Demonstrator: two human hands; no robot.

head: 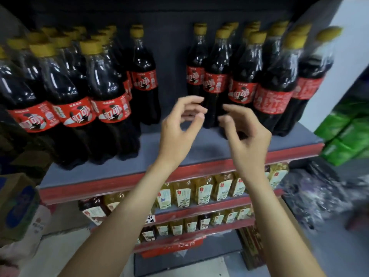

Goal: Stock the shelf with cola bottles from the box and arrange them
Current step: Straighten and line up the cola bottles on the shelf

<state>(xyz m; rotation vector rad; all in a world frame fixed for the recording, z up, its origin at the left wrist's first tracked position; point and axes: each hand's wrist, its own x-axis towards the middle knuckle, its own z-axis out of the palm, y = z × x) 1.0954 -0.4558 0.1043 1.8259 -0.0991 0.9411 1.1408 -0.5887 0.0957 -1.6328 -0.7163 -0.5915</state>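
While cola bottles [214, 76] crowd the shelf [199, 150], left hand [179, 126] and right hand [245, 130] hover loosely curled, empty.

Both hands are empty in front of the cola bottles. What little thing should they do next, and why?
Probably close around the nearest dark cola bottle with the red label and yellow cap. The left hand and right hand hold nothing, fingers loosely curled on either side of it, and a bare gap on the grey shelf splits the two bottle groups, so sliding it left would tidy the row.

Cola bottles [107, 90] stand in left and right groups on the shelf [119, 172]; two hands [179, 124] hover before the gap.
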